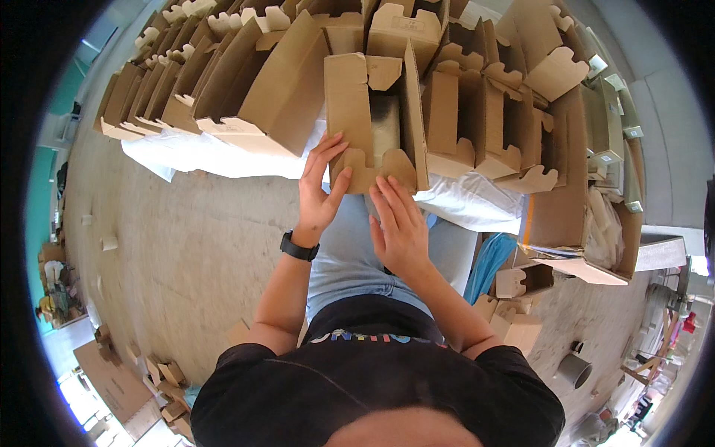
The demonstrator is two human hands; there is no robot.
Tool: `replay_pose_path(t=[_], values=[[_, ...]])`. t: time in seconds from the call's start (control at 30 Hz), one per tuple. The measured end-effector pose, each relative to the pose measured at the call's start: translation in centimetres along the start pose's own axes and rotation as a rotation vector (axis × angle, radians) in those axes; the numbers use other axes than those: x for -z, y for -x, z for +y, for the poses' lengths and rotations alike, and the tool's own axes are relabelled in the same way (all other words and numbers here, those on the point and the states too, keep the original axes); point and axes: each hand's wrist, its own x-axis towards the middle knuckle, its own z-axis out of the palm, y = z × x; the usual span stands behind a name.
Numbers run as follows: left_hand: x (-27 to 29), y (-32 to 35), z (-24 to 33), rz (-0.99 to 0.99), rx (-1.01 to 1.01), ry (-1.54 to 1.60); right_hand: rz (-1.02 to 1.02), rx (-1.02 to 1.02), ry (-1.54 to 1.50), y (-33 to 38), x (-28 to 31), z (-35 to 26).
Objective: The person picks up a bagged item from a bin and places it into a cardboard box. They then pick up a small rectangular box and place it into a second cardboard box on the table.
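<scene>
In front of me stands a brown cardboard box [348,104] with its top flaps raised and a shiny tan interior showing. My left hand [322,182] rests on its near left corner, fingers stretched along the side panel and thumb on the front flap [356,170]. Against the right part of that front edge lie the fingertips of my right hand [398,223], straight and flat. Neither hand is wrapped round anything. A black watch [299,246] sits on my left wrist.
Rows of open cardboard boxes [246,97] crowd the table on both sides, over a white cloth [223,155]. A large carton [555,216] holding plastic bags stands at the right. Blue plastic [491,261] and smaller boxes [518,328] lie below, and a grey tube [575,370] is on the floor.
</scene>
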Motion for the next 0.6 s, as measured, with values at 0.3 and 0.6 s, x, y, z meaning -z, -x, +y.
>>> replay_pose_path(t=[0.3,0.6], values=[[-0.3,0.4,0.2,0.035,0.013,-0.016,0.411,-0.259,-0.143,0.3,0.8,0.3],[-1.5,1.1,-0.7,0.061,0.186,0.511,0.089,-0.198,0.103,-2.9,0.0,-1.4]])
